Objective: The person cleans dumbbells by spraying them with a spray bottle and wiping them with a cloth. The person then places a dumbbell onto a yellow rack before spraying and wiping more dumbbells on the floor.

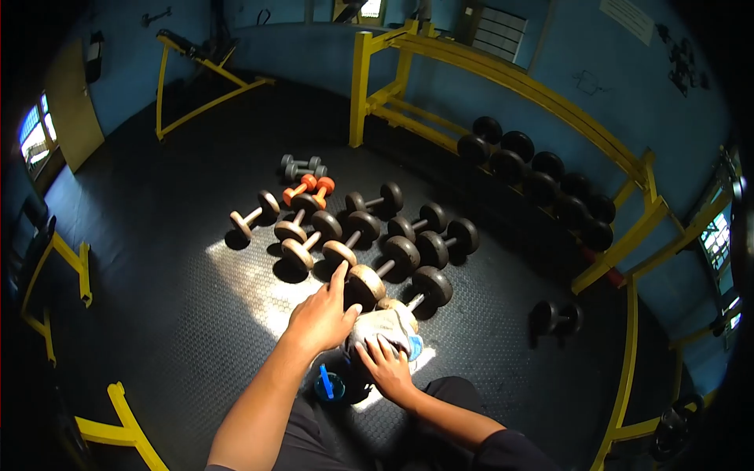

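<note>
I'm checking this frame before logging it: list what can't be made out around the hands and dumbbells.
Head view only:
- Dumbbell under the cloth: mostly covered by the cloth and the right hand.
- Blue object by the knees: partly hidden by the left hand and forearm, in shadow.
- Rack dumbbells: markings too small, dark.

Gym, dumbbells [369, 235] on rubber floor [157, 259], yellow rack [503, 78]
</note>
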### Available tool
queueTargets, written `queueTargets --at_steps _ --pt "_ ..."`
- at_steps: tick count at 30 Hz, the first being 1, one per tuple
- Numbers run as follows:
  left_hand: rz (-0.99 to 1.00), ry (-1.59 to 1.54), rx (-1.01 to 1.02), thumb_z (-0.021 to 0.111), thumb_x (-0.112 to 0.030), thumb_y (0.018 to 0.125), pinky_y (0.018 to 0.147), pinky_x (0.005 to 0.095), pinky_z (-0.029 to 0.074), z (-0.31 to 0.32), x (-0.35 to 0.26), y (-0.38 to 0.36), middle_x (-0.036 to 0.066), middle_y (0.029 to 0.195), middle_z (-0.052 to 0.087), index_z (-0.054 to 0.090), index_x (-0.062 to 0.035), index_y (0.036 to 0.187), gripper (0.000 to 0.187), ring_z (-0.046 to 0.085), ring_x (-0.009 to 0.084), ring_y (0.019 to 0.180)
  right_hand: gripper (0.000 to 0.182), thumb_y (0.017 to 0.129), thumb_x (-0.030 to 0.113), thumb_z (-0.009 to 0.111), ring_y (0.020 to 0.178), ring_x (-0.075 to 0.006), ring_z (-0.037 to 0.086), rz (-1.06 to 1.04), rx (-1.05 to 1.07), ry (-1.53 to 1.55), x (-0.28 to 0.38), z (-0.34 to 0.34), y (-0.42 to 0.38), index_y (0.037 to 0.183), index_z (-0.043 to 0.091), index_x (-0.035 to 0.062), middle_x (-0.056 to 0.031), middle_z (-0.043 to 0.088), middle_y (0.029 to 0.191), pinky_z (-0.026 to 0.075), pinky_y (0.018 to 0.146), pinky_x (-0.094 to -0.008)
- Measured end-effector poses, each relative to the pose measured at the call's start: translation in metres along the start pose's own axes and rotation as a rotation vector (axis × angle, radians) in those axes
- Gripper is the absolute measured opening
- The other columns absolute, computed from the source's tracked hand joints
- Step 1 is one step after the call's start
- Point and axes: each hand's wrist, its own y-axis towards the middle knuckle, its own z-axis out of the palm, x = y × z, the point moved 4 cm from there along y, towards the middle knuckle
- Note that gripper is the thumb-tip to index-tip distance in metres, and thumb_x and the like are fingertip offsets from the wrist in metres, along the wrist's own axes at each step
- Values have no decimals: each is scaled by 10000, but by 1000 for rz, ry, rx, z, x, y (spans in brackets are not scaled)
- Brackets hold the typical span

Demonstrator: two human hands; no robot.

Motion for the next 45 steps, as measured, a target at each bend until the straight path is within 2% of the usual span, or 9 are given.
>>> queueTargets --at_steps 12,14,16,19,25,27,32,39,45 --pt "173 258 350 650 -374 885 1005 472 470 92 11 19 234 1292 588 311 -93 1491 749 590 386 1174 328 877 57 540 1124 -408 602 333 -332 719 -54 27 -90 1199 602 52 -201 645 1209 490 942 -433" --pt "148 325 442 672 -393 872 1000 479 472 105 5 13 223 1328 560 334 -96 1478 755 575 384 1192 213 916 112 533 1022 -411 637 1223 -385 970 -71 37 -116 1085 592 -2 -247 665 1066 490 884 -438" --pt "176 335 475 722 -365 841 1002 492 460 119 4 8 227 1365 517 363 -88 1460 768 541 386 1227 219 904 155 557 893 -462 634 1346 -542 945 -96 52 -137 1044 546 -13 -280 653 952 473 800 -491" --pt "300 384 435 753 -347 805 1044 456 420 140 -8 -4 242 1372 476 368 -60 1449 803 483 395 1262 374 936 238 543 892 -483 635 966 -441 766 -103 91 -157 1212 431 11 -306 644 966 484 798 -489" --pt "341 462 412 820 -311 728 1064 504 382 217 3 -13 300 1385 426 424 -13 1384 822 445 455 1271 541 876 184 578 1058 -481 606 1078 452 1029 -57 145 -128 1346 341 57 -323 621 1124 477 899 -519" --pt "490 733 93 856 -289 680 1116 524 330 226 3 -12 350 1469 317 358 25 1433 956 371 502 1335 479 852 250 662 1048 -409 638 1118 410 1122 -54 142 -123 1252 527 24 -269 661 1087 496 896 -466" --pt "365 766 315 897 -300 614 1159 528 272 218 -2 5 355 1505 262 197 54 1513 1193 317 517 1371 639 794 624 668 989 -363 656 1179 436 1056 -64 182 -125 1147 705 93 -211 701 1097 496 947 -428" --pt "209 538 328 929 -185 567 1133 441 369 191 -3 22 324 1533 237 187 -16 1527 1225 299 487 1400 565 807 304 795 1006 -210 658 1106 -94 1678 -45 219 -96 1251 612 6 -146 703 1116 526 883 -336" --pt "97 399 292 933 -167 543 1147 418 350 172 19 40 303 1537 272 182 -36 1539 1254 327 442 1407 515 814 302 790 933 -190 649 1276 115 1801 -43 221 -100 1177 640 -31 -122 687 1112 533 819 -342"
